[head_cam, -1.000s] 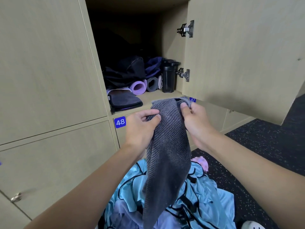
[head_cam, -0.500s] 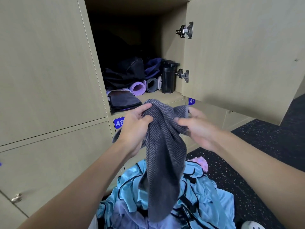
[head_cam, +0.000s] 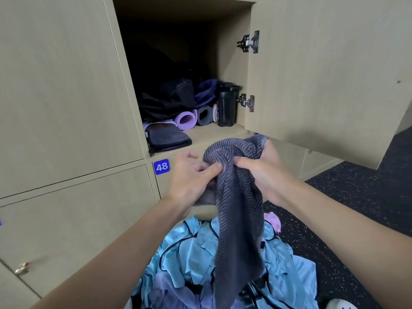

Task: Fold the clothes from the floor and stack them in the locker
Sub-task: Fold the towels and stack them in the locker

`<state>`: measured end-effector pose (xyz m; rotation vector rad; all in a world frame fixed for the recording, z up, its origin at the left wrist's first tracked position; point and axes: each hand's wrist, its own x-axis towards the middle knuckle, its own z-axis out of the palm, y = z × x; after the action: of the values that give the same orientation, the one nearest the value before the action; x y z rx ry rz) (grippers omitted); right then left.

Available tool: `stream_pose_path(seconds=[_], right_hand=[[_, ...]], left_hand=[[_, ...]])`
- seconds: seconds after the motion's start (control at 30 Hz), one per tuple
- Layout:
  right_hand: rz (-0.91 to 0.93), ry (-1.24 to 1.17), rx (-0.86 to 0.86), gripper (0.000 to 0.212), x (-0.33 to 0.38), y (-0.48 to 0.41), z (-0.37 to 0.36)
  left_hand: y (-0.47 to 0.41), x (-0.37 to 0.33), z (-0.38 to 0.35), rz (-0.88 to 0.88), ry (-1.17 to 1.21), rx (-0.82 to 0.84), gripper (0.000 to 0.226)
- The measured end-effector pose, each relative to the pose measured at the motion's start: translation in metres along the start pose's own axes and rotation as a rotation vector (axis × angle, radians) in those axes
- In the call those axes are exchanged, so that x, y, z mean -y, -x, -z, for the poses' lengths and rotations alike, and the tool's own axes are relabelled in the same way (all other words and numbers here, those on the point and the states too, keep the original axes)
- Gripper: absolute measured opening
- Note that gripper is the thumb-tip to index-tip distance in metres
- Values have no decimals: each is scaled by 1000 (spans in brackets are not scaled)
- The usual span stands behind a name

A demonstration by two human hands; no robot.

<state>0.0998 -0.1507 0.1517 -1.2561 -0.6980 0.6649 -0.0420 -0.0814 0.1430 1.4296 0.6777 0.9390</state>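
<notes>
I read a white "48" on a blue tag (head_cam: pixel 161 167) on a lower locker door (head_cam: pixel 162 185). The white print on the black bottle (head_cam: pixel 226 105) is too small for me to read.

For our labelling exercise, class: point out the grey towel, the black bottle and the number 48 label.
grey towel (head_cam: pixel 239 219), head view, on its hanging middle.
black bottle (head_cam: pixel 225 110), head view, on its body.
number 48 label (head_cam: pixel 161 167), head view, on the digits.

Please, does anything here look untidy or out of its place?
Yes. The light blue clothes lie crumpled in a heap on the floor, unfolded. In the open locker, dark clothes are bunched loosely by the rolled mats. The grey towel hangs bunched from the left hand and right hand.
</notes>
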Motion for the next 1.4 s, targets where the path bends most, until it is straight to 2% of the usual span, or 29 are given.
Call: stream_pose_path(seconds=[0.1,0.2,0.37,0.47,0.6,0.7,0.77,0.93,1.07,1.17,1.23,1.3,1.4], right_hand=[[-15,-83,20,45,1,2,0],[-50,-181,82,42,2,2,0],[-81,-188,164,20,5,7,-1],[-79,-119,136,28,6,8,-2],[-89,-29,91,34,5,7,-3],[-69,125,64,31,5,6,0],[-51,195,18,33,5,3,3],[-100,96,-121,38,5,-8,12],[-103,69,-253,40,3,-15,18],[-126,51,-353,42,4,-18,27],[-181,41,-311,39,9,-14,30],[-244,54,-150,26,14,-7,29],[-281,63,24,26,24,1,29]], left_hand=[[0,4,-5,36,-70,20,18],[3,5,-7,95,-50,128,19],[9,3,-8,140,101,246,22],[11,3,-7,103,178,250,22],[9,1,-4,107,99,167,11],[5,1,0,112,11,47,23],[3,2,1,78,-69,-7,23],[-2,2,4,26,-197,-138,22],[-1,-2,4,8,-183,-144,22],[-5,-10,11,34,-87,-143,21],[-7,-13,16,58,-2,-137,26],[-4,-16,19,78,83,-135,13],[-4,-12,23,59,41,-78,52]])
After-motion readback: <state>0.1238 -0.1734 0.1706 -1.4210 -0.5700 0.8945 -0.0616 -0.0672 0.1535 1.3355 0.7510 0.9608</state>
